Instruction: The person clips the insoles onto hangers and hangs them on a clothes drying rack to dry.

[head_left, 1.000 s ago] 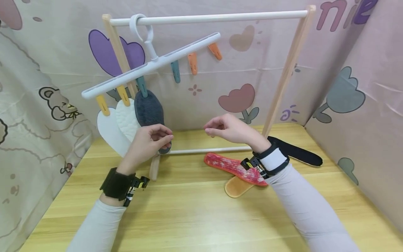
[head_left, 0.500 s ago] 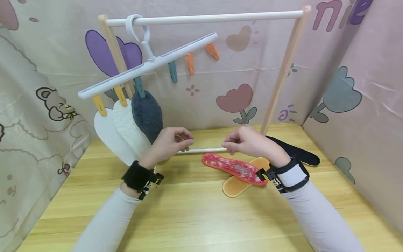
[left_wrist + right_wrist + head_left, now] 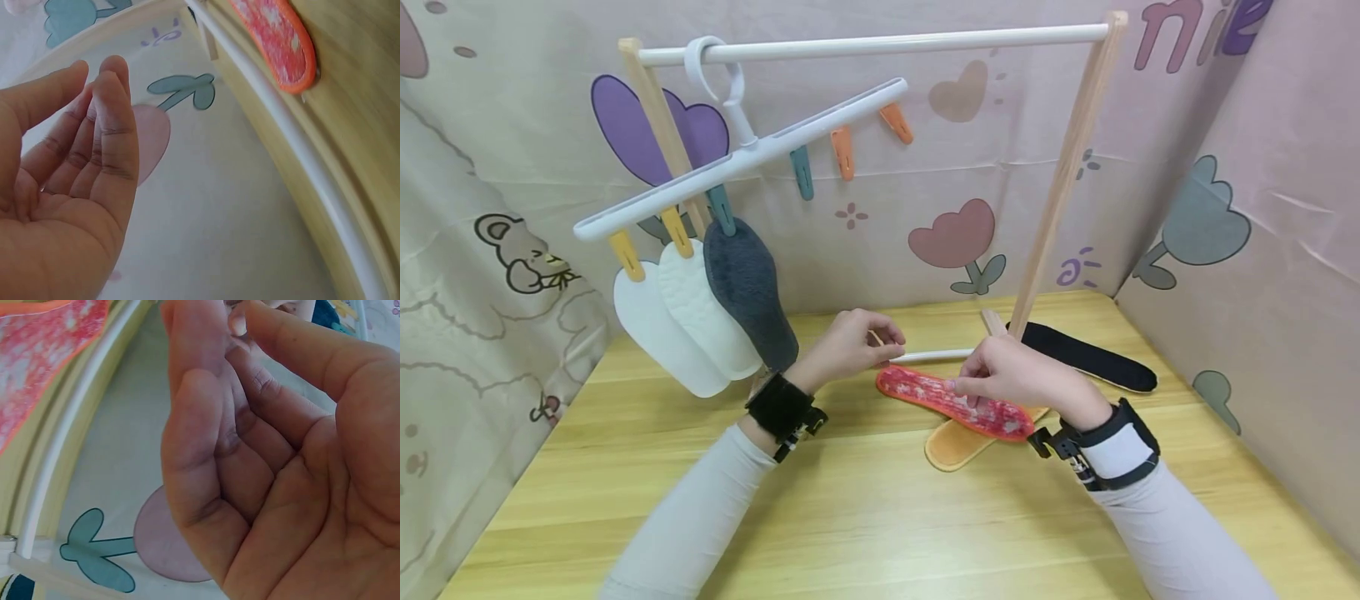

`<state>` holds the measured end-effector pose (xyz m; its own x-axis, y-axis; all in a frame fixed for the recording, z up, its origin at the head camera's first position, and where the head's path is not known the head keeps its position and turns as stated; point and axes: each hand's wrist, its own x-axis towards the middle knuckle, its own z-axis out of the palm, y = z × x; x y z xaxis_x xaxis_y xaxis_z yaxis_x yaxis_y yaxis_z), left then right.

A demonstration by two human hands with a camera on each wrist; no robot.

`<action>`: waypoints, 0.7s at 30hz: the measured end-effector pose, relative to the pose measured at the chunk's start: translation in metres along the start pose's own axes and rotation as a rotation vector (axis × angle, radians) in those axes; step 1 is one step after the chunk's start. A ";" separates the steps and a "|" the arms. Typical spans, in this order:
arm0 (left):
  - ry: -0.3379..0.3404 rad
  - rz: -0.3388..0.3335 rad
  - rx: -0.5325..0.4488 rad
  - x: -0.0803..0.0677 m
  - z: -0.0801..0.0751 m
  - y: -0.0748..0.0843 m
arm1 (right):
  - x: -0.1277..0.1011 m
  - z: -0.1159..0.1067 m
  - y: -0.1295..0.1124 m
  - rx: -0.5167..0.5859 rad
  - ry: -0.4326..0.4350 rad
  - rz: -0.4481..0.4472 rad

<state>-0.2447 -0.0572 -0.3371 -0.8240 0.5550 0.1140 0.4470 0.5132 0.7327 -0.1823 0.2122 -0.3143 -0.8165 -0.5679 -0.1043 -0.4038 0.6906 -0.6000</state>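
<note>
Both hands near the red insole (image 3: 942, 402)

I have the right hand (image 3: 1015, 371) over the red insole in the head view, its fingers loosely bent and the thumb close to them; I cannot tell whether they meet. The left hand (image 3: 848, 343) is just beside the insole's left end, near the white lower bar (image 3: 934, 356), with thumb and fingertips apart.

The red insole lies on the wooden surface (image 3: 880, 525), crossing an orange insole (image 3: 957, 447) beneath it. A black insole (image 3: 1086, 357) lies beside the foot of the right post (image 3: 1060, 183).

Up on the top rail (image 3: 880, 45) I see a white hanger (image 3: 805, 123), tilted left end low. Yellow clips (image 3: 627, 256) hold a white insole (image 3: 662, 337) and a cream insole (image 3: 706, 308); a teal clip (image 3: 721, 210) holds a dark grey insole (image 3: 745, 283). Two orange clips (image 3: 843, 153) hang farther right.
</note>
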 end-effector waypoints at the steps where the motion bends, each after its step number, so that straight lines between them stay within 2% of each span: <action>1: -0.008 0.006 0.019 0.003 0.003 0.001 | -0.001 0.001 0.001 0.006 -0.007 0.006; 5: -0.033 0.022 0.108 0.017 0.015 0.002 | -0.004 0.006 0.007 0.040 -0.042 0.049; 14: -0.112 0.080 0.200 0.040 0.045 0.010 | -0.004 0.017 0.020 0.019 -0.143 0.094; 21: -0.165 0.083 0.208 0.053 0.065 0.016 | -0.004 0.021 0.023 0.028 -0.205 0.186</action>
<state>-0.2588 0.0225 -0.3628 -0.7216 0.6909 0.0447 0.5863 0.5755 0.5701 -0.1796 0.2207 -0.3444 -0.7737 -0.5136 -0.3710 -0.2411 0.7802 -0.5772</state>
